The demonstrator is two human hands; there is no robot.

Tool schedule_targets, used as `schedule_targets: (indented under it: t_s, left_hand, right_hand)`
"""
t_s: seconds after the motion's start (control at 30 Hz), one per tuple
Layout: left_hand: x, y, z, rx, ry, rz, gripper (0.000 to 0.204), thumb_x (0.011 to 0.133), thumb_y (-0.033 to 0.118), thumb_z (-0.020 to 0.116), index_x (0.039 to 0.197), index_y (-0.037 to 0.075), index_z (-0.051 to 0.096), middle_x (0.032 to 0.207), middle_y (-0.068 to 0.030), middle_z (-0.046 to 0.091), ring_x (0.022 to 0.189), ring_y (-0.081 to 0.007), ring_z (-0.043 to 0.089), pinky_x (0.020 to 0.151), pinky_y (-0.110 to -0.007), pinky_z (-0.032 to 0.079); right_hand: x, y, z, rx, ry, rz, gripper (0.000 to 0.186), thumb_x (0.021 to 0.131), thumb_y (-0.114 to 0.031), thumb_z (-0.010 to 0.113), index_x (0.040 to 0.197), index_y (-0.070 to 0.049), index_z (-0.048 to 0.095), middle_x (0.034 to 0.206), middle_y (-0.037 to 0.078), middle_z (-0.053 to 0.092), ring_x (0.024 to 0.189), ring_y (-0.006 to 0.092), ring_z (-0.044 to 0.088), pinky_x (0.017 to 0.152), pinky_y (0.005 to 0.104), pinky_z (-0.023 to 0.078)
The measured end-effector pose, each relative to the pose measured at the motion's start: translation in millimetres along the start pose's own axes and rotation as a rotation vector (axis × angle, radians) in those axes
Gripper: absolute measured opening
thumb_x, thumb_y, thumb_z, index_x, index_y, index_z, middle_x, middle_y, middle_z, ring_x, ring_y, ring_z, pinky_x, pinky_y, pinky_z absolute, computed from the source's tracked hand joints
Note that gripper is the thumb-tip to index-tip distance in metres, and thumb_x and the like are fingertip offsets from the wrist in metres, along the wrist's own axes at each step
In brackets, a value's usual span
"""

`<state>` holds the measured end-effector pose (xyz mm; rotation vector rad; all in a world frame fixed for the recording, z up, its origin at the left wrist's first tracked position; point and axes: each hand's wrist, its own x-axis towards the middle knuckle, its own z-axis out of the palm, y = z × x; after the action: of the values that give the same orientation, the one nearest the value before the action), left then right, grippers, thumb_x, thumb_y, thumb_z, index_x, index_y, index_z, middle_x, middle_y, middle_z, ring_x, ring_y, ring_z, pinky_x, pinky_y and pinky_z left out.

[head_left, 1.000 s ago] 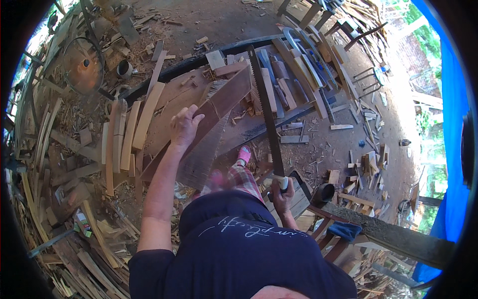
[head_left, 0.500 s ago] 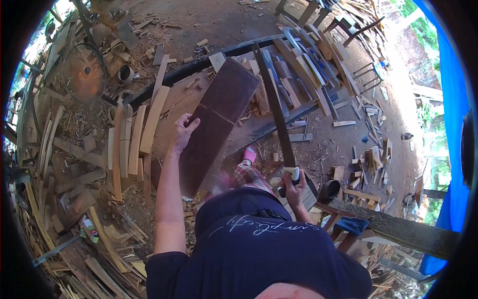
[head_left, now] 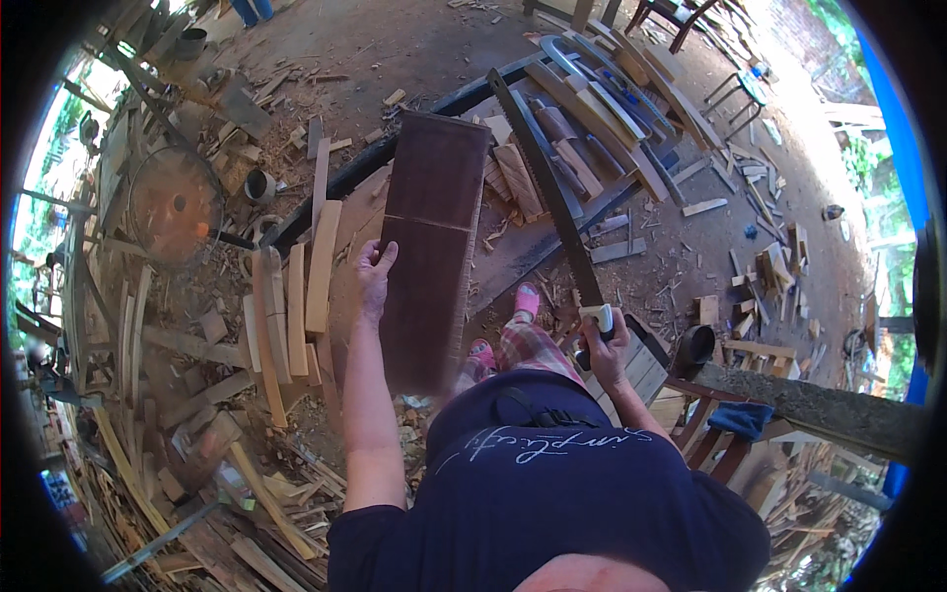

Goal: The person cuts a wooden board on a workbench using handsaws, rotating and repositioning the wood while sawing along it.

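Note:
My left hand [head_left: 374,274] grips the left edge of a long dark brown wooden board [head_left: 432,266], its thumb lying over the face and its other fingers out of sight behind. A pale line crosses the board above its middle. In my right hand [head_left: 605,340] is the pale and black handle of a hand saw [head_left: 548,182]. Its long dark toothed blade points up and away to the left, apart from the board. Both are held in front of my body.
A low workbench [head_left: 360,192] ahead carries several wood pieces and a blue clamp [head_left: 562,61]. Cut timber strips [head_left: 321,266] lean at its left. A thick beam [head_left: 809,400] juts in at right, with a blue cloth [head_left: 742,419]. Wood scraps litter the ground.
The board has turned more upright in view, from leaning right to nearly straight. My view has shifted, and both pink-shod feet now show. Both hands keep their holds.

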<state>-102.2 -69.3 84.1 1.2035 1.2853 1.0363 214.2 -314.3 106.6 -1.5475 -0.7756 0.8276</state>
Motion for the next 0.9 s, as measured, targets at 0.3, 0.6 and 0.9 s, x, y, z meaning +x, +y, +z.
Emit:
schedule_targets:
  t_s: [0.3,0.6,0.9]
  left_hand:
    - [16.3,-24.1,52.8,-0.457,0.361,0.052,0.023,0.091,0.028,0.069,0.095,0.008,0.058,0.088,0.0013,0.059,0.084,-0.0092,0.052,0.074,-0.026,0.044]
    - [-21.9,-58.7,142.0,-1.085,0.415,-0.653,0.034,0.096,0.02,0.061,0.124,0.007,0.048,0.113,-0.006,0.061,0.104,-0.0202,0.062,0.093,-0.037,0.042]
    - [-23.4,-71.4,184.2,-1.148,0.299,-0.778,0.03,0.1,0.033,0.051,0.117,0.009,0.053,0.109,-0.0075,0.065,0.106,-0.018,0.062,0.097,-0.035,0.039]
  right_hand:
    - [5.6,-9.9,2.3,0.038,0.015,0.041,0.014,0.095,-0.015,0.063,0.094,-0.005,0.054,0.071,-0.001,0.058,0.057,0.0048,0.054,0.049,0.0218,0.043]
    - [23.3,-10.9,1.6,0.097,0.057,0.022,0.018,0.094,-0.02,0.065,0.095,-0.007,0.054,0.072,0.0,0.059,0.059,0.0056,0.055,0.054,0.0216,0.045]
    - [30.9,15.9,-2.4,-0.002,-0.062,0.083,0.016,0.094,-0.017,0.065,0.09,-0.007,0.053,0.069,-0.001,0.058,0.057,0.0055,0.053,0.051,0.0219,0.042]
